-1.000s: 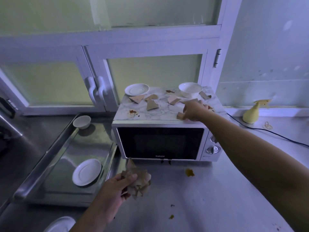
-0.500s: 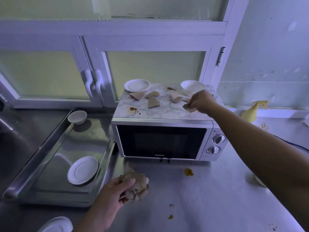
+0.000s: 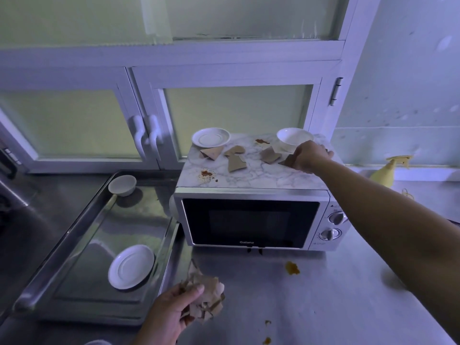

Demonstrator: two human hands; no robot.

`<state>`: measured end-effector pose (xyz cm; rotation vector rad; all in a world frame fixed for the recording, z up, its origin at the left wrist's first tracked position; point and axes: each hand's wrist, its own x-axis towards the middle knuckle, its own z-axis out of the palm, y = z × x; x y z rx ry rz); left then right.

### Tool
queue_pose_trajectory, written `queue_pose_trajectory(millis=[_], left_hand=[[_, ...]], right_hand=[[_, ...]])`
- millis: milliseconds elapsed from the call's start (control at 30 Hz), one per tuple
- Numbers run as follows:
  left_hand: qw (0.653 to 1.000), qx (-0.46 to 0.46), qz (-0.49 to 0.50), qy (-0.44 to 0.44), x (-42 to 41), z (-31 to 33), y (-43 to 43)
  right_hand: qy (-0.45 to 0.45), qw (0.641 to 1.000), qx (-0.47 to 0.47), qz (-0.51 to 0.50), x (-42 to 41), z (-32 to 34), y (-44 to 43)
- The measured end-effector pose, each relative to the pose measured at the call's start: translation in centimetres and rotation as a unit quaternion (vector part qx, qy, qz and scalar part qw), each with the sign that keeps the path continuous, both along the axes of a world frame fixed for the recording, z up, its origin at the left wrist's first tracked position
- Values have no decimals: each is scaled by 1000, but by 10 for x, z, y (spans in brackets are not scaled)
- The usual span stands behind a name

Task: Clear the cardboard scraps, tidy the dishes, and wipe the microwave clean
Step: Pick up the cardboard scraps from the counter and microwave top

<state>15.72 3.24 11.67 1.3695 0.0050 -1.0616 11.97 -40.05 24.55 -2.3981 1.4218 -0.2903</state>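
Reaching further back than a second ago, the right hand (image 3: 308, 156) has slid from the front edge of the microwave (image 3: 249, 220) top to just beside the bowl (image 3: 291, 139), upper right of centre, pinching a scrap (image 3: 286, 161) under its thumb. The front-edge bits are gone, so that corner looks cleared. Left hand (image 3: 171, 312), bottom centre, stays clenched round a wad of scraps (image 3: 206, 295). Four or so loose pieces (image 3: 236, 164) sit mid-top near the saucer (image 3: 211, 137), plus sauce stains (image 3: 206, 173), so I'd say wiping is a way off.
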Motion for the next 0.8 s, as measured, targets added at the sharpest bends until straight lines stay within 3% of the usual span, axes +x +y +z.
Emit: queue_pose_trajectory(millis=[100, 267, 567, 667, 800], left_hand=[[1000, -4, 0, -1, 0, 2, -2], [999, -23, -33, 26, 5, 0, -3], [989, -104, -103, -11, 17, -19, 4], [983, -140, -117, -8, 23, -23, 10], [987, -116, -108, -24, 33, -30, 16]], right_hand=[[-22, 998, -23, 46, 1, 1, 4], [-30, 987, 50, 147, 0, 24, 2], [193, 921, -126, 314, 54, 49, 15], [244, 901, -141, 329, 72, 48, 19], [283, 897, -113, 321, 85, 46, 19]])
